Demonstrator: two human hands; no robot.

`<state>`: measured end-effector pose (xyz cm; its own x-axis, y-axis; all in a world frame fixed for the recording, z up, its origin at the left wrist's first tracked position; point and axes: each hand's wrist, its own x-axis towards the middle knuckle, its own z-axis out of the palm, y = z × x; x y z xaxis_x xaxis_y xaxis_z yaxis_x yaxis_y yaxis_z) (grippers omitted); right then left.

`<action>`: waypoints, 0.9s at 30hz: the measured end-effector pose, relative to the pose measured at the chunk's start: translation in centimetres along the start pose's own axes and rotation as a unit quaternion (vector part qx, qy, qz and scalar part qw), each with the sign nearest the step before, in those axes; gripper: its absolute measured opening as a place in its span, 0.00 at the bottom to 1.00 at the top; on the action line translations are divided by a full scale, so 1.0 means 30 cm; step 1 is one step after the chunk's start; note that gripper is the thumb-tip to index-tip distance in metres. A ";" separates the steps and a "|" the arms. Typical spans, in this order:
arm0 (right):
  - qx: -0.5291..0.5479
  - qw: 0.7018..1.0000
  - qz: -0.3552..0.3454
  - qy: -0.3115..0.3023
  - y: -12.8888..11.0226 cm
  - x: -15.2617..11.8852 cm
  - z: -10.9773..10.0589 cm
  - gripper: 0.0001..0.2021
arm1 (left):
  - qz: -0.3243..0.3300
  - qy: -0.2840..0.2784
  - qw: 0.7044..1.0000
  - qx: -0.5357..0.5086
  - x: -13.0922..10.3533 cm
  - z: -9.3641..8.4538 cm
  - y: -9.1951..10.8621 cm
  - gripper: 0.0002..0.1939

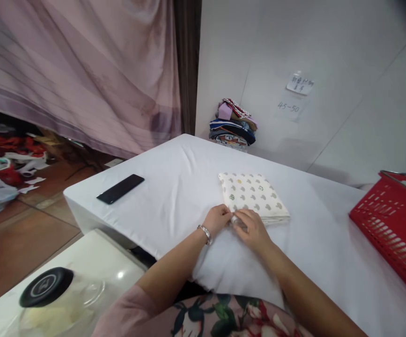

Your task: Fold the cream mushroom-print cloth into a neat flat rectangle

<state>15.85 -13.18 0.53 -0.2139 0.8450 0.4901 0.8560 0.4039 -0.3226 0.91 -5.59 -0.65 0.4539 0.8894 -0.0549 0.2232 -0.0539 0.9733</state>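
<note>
A folded white cloth (252, 192) printed with small grey shapes lies on the white-covered table (174, 187). My left hand (218, 217) and my right hand (252, 228) meet at its near left corner. The fingers of both hands are pinched together there, with the fingertips almost touching. Something small and pale shows between them, perhaps the cloth's corner or edge; I cannot make it out. On my left wrist is a bracelet (206, 234).
A black phone (120, 188) lies on the table's left side. At the right edge stands a red plastic basket (392, 220). Folded fabrics (232, 124) are stacked behind the table by the wall. A clear jar with a black lid (46, 286) is at lower left.
</note>
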 end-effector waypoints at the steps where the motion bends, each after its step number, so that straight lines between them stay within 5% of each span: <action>1: -0.011 1.000 -0.003 -0.004 -0.003 -0.004 0.004 0.17 | 0.004 0.001 1.000 0.006 0.000 -0.001 -0.001 0.06; 8: -0.069 0.997 -0.006 -0.018 -0.012 -0.012 0.034 0.19 | 0.024 0.025 0.996 0.086 -0.002 -0.007 0.005 0.07; 14: -0.006 1.000 0.019 0.006 0.026 -0.007 -0.007 0.18 | 0.016 0.112 0.990 0.089 0.002 -0.012 0.001 0.12; 20: -0.071 0.970 0.201 0.116 0.293 0.005 -0.153 0.20 | -0.049 0.078 0.993 0.077 0.024 0.004 0.021 0.30; 24: -0.012 0.913 0.407 0.040 0.456 -0.002 -0.202 0.27 | -0.103 0.044 0.989 0.094 0.047 0.037 0.046 0.29; 27: 0.057 0.889 0.453 0.031 0.473 -0.022 -0.183 0.30 | -0.111 0.037 0.987 0.112 0.083 0.023 0.063 0.24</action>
<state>30.71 -9.93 0.08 0.5686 0.8221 0.0301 0.6096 -0.3965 -0.6865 3.05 -3.79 0.89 0.3102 0.9209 -0.2360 0.4991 0.0535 0.8649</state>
